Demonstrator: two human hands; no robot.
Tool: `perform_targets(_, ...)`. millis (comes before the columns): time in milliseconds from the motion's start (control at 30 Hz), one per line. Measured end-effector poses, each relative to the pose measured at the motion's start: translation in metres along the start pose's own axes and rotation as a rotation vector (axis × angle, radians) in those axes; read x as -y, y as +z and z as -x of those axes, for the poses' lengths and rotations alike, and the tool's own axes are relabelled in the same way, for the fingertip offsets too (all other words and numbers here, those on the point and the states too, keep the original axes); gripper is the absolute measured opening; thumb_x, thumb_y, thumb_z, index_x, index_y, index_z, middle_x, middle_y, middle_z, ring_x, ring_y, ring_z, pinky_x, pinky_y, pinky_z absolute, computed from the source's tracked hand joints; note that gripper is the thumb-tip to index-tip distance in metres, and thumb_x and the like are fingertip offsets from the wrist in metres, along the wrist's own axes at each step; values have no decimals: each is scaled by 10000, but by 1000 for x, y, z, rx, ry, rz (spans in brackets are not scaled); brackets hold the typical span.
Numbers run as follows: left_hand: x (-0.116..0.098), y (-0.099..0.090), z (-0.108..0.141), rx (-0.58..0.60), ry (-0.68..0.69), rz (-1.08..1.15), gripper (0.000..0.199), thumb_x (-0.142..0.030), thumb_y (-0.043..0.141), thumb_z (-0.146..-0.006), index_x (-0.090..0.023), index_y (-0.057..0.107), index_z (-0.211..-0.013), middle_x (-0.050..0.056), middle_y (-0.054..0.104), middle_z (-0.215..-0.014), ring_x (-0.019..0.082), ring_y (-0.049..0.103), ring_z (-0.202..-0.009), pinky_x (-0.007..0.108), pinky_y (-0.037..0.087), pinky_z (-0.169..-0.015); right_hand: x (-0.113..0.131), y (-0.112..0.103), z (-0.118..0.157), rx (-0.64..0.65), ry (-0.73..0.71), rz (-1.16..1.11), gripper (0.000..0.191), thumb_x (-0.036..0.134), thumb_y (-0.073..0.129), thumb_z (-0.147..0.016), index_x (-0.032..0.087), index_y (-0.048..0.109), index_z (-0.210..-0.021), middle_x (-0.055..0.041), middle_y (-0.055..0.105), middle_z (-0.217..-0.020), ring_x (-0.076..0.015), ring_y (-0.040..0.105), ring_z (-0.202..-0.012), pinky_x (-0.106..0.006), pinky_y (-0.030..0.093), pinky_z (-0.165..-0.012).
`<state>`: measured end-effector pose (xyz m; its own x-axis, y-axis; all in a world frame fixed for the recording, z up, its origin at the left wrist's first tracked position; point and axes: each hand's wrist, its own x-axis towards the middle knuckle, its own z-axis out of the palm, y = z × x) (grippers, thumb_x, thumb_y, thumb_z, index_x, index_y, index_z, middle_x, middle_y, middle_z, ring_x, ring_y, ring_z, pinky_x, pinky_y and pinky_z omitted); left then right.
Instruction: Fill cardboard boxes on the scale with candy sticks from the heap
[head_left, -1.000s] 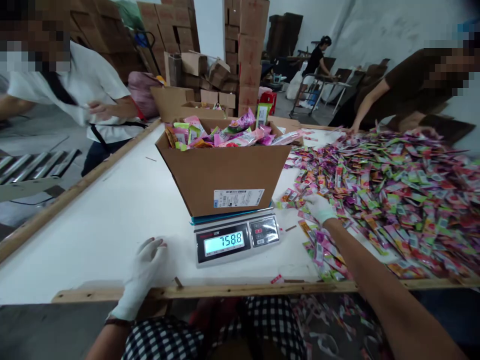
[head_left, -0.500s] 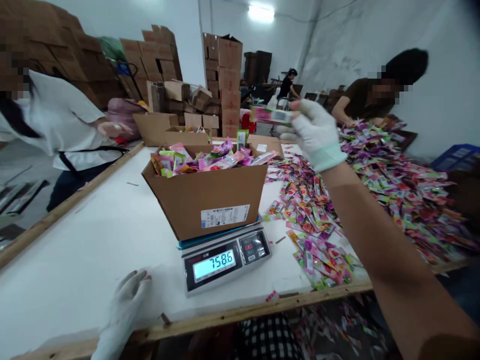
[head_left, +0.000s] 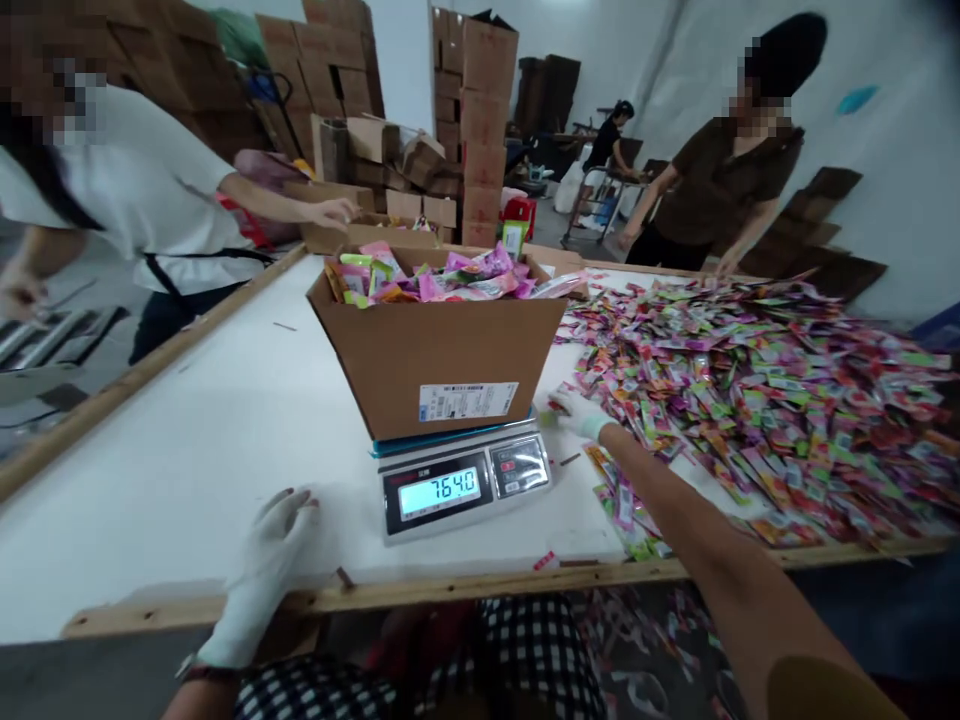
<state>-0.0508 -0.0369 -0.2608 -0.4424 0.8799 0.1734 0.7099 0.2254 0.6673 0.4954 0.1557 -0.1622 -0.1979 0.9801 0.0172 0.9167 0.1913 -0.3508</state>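
My left hand [head_left: 281, 535], in a white fingerless-tip glove, lies flat on the white table left of a digital scale [head_left: 457, 490] with a lit display. A cardboard box [head_left: 442, 350] stands on the scale, heaped with small colourful packets [head_left: 480, 270] and bearing a white label [head_left: 469, 401]. My right hand [head_left: 577, 413], also gloved, is low at the box's right side, by the edge of a wide spread of loose packets [head_left: 750, 390]. Its fingers are small and smeared, so I cannot make out whether they hold a packet.
A person in a white top [head_left: 150, 170] stands at the left, an arm stretched over another open box [head_left: 390, 235]. Across the packet pile, a person in a dark shirt [head_left: 720, 190] reaches into it. Stacked cartons [head_left: 487, 120] stand behind. A wooden rim [head_left: 465, 590] edges the table.
My right hand has come down from beside the box's top, where it held a packet, to the table. The scale's number has risen. The dark-shirted person stands more upright. My left hand stays put.
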Motion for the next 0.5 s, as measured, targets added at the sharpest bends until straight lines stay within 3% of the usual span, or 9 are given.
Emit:
perform_targets(67, -4, -1, 4, 20, -56, 31, 584, -611, 492, -814, -165, 755, -1085, 201, 682, -1376, 391, 619, -1351, 542, 458, -1228, -2, 16, 7, 17, 32, 6, 301, 113, 683, -815, 156, 794, -1091, -166, 677, -1447, -327, 586, -1390, -449, 455, -1196)
perform_targets(133, -8, -3, 7, 35, -77, 41, 577, -590, 512, -819, -154, 761, -1102, 210, 662, -1416, 400, 598, -1376, 551, 433, -1244, -6, 17, 4, -3, 107, -6, 237, 139, 610, -910, 169, 772, -1081, -159, 692, -1421, -307, 580, -1398, -431, 430, -1202)
perform_targets(300, -15, -7, 11, 46, -130, 45, 571, -576, 532, -834, -155, 763, -1144, 199, 658, -1436, 383, 636, -1319, 558, 456, -1223, -16, 0, -21, -86, 362, -66, 336, 340, 467, -1071, 164, 627, -1309, -178, 755, -1234, -273, 730, -1119, -345, 564, -921)
perform_targets(400, -18, -8, 13, 54, -138, 32, 596, -574, 519, -847, -138, 757, -1176, 203, 643, -1461, 382, 624, -1344, 548, 444, -1236, -7, 2, -31, -96, 474, -90, 424, 479, 608, -1024, 124, 624, -1255, -249, 743, -1175, -314, 740, -1036, -401, 580, -867)
perform_targets(500, -18, -8, 14, 49, -114, 29, 599, -572, 507, -852, -135, 755, -1177, 209, 636, -1468, 376, 590, -1398, 518, 413, -1265, 10, 6, -33, -61, 439, -159, 374, 453, 746, -967, 144, 671, -1165, -173, 746, -1117, -266, 731, -993, -416, 596, -893)
